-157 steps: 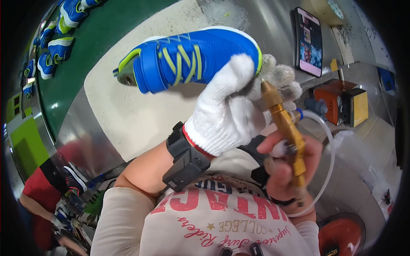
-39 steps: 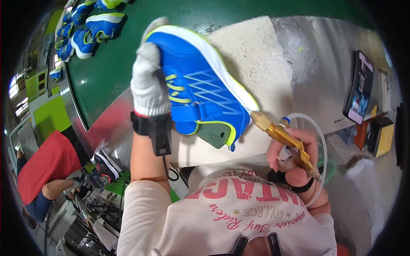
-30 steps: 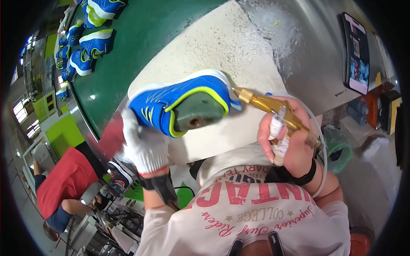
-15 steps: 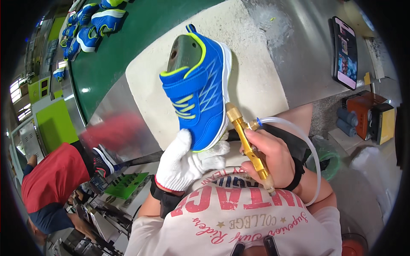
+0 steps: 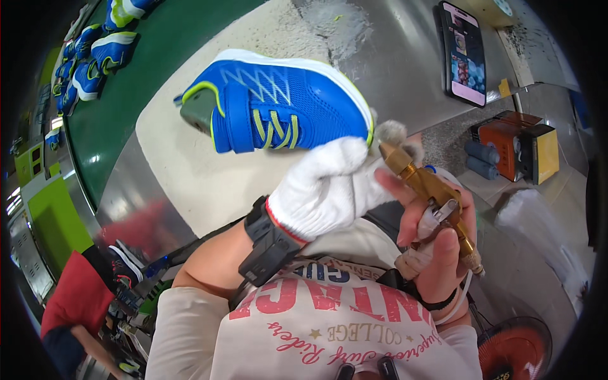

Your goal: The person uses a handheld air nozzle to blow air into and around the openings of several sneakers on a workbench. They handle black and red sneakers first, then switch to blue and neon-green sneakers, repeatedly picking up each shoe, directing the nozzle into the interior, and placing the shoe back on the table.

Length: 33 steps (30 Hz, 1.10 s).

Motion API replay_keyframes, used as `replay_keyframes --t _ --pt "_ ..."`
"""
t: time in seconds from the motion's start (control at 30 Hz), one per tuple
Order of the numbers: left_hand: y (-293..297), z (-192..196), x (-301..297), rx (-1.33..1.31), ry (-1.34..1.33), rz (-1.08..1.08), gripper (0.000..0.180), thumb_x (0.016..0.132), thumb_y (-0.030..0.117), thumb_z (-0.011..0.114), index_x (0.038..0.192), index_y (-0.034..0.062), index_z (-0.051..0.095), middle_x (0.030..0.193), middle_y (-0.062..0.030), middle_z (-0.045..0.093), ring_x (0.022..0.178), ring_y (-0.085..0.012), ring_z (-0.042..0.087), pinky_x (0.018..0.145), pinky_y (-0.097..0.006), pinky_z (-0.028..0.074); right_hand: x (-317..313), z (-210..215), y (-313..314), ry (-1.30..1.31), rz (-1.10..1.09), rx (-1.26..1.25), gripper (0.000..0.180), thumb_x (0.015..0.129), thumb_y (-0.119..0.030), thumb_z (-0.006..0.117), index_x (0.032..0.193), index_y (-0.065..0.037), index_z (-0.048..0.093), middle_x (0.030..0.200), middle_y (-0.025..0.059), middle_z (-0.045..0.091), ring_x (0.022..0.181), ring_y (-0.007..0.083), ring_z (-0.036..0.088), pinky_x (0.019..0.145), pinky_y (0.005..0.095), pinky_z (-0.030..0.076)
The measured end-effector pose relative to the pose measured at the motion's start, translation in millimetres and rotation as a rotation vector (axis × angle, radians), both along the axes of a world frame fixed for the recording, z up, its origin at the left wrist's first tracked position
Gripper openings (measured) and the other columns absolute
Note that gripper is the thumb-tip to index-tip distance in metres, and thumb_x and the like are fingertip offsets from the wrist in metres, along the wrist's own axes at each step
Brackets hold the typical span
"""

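A blue sneaker (image 5: 310,104) with a white sole and lime trim lies across my front, its toe to the right and its heel to the left. A dark green shoe last (image 5: 200,113) fills its opening. My left hand (image 5: 326,190), in a white knit glove, grips the toe, with fingertips showing beyond it. Just right of the toe, my right hand (image 5: 437,247) is closed round a brass spray gun (image 5: 437,187), its nozzle pointing up and left near the gloved fingers. White wrapping covers parts of the right fingers. A clear hose runs behind that hand.
Under the sneaker is a pale pad (image 5: 183,171) on a metal table. A green conveyor belt (image 5: 136,82) carries several similar shoes (image 5: 113,49) at far left. A phone (image 5: 464,60) lies far right, above some boxes (image 5: 510,149). A person in red (image 5: 76,291) works at left.
The sneaker has turned from heel away from me to lying crosswise, toe right. My right hand and spray gun have moved right, the nozzle off the sole edge. The view has shifted.
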<state>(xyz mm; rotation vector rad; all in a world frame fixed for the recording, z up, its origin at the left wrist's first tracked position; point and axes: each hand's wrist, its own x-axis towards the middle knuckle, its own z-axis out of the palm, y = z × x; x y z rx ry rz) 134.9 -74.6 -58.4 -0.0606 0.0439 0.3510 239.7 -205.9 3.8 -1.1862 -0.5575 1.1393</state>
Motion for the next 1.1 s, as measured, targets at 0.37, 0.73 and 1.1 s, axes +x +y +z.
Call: replay_keyframes --t 0.37,0.73,1.1 --pt "44 23 24 -0.052 0.245 -0.013 0.044 0.088 0.048 0.060 0.109 0.0097 0.055 0.111 -0.0151 0.061 0.096 -0.0272 0.059 0.074 -0.041 0.052 10 -47 34 -0.888 0.143 0.240 0.054 0.093 -0.032 0.051 0.132 -0.001 0.030 0.088 0.0154 0.062 0.103 0.0331 0.053 0.091 0.0447 0.040" --pt "146 47 -66 0.210 0.801 0.298 0.045 0.091 0.020 0.056 0.129 -0.0009 0.043 0.117 -0.0206 0.057 0.108 -0.0352 0.056 0.095 -0.056 0.045 30 -60 108 -0.318 -0.025 0.133 0.049 0.097 -0.030 0.046 0.130 0.001 0.027 0.097 0.0174 0.058 0.084 0.0215 0.061 0.071 0.0324 0.053" --pt "373 -8 101 1.368 1.292 0.102 0.049 0.092 0.043 0.039 0.110 0.0026 0.058 0.099 -0.0206 0.064 0.089 -0.0335 0.064 0.082 -0.043 0.048 27 -67 135 -0.197 0.082 -0.005 0.047 0.097 -0.026 0.047 0.131 -0.002 0.026 0.094 0.0156 0.056 0.080 0.0196 0.060 0.060 0.0287 0.055"
